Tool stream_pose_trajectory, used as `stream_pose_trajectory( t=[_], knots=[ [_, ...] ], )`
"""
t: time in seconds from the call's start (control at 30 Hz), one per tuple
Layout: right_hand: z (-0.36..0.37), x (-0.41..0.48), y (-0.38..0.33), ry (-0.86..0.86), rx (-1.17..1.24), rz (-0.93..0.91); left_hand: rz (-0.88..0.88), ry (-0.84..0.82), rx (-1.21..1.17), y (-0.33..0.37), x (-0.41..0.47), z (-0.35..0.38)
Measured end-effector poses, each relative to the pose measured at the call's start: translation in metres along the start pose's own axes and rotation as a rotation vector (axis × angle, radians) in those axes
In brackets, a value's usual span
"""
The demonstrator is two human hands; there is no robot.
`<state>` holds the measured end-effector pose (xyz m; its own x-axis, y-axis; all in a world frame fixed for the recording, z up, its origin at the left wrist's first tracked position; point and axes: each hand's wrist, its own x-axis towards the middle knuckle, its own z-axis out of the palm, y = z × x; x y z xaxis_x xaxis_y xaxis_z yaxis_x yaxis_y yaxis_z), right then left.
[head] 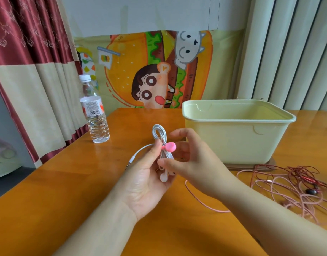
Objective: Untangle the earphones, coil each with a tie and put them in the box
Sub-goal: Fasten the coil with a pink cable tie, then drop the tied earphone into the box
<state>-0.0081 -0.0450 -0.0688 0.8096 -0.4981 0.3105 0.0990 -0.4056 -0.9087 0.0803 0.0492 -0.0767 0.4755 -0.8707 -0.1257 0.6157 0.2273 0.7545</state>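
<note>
My left hand (147, 174) grips a coiled white earphone (159, 134) above the table, thumb pressed on the bundle. A pink round tie (170, 146) sits around the coil's middle. The white plug end (130, 161) dangles to the left and an earbud (163, 177) hangs below my palm. My right hand (194, 163) is right beside the coil, fingers curled round the tie and the lower strands. A pale green box (238, 117) stands open behind my right hand. Tangled pink and red earphones (295, 187) lie on the table at the right.
A water bottle (94, 111) stands at the table's (66, 191) left back edge. A cartoon cloth hangs behind the table, with curtains on both sides. The box rests on a thin brown mat (251, 166).
</note>
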Motion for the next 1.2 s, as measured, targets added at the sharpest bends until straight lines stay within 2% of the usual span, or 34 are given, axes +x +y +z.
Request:
stream_pose_trajectory(
  t=[0.13,0.27,0.37,0.4,0.47,0.53,0.6,0.67,0.8,0.93,1.1,1.2],
  knots=[
    [-0.005,0.000,-0.008,0.036,0.074,-0.080,0.016,-0.004,0.039,0.003,0.002,-0.002],
    [-0.017,0.005,-0.013,0.054,0.016,-0.086,0.096,0.157,0.016,0.013,0.007,-0.009],
    [-0.026,0.009,-0.017,0.064,-0.083,-0.067,0.223,0.220,0.150,0.018,0.011,-0.018],
    [-0.029,0.010,-0.018,0.077,-0.128,-0.070,0.275,0.232,0.281,0.018,0.013,-0.022],
    [-0.036,0.014,-0.024,0.119,-0.202,-0.096,0.396,0.233,0.695,0.014,0.015,-0.025],
    [-0.044,0.020,-0.034,0.184,-0.265,-0.137,0.492,0.127,1.103,0.005,0.013,-0.024],
    [-0.055,0.031,-0.044,0.289,-0.302,-0.170,0.485,-0.044,1.379,-0.010,0.010,-0.022],
    [-0.067,0.044,-0.049,0.414,-0.398,-0.208,0.434,-0.155,1.528,-0.024,0.008,-0.021],
    [-0.081,0.065,-0.040,0.540,-0.631,-0.167,0.343,-0.221,1.616,-0.034,0.005,-0.019],
    [-0.091,0.062,-0.023,0.412,-0.788,0.002,0.279,-0.271,1.660,-0.034,0.005,-0.022],
    [-0.097,0.033,-0.029,0.419,-0.759,-0.109,0.303,-0.291,1.684,-0.035,0.006,-0.024],
    [-0.099,0.007,-0.035,0.284,-0.784,-0.148,0.307,-0.283,1.682,-0.036,0.005,-0.024]
  ],
)
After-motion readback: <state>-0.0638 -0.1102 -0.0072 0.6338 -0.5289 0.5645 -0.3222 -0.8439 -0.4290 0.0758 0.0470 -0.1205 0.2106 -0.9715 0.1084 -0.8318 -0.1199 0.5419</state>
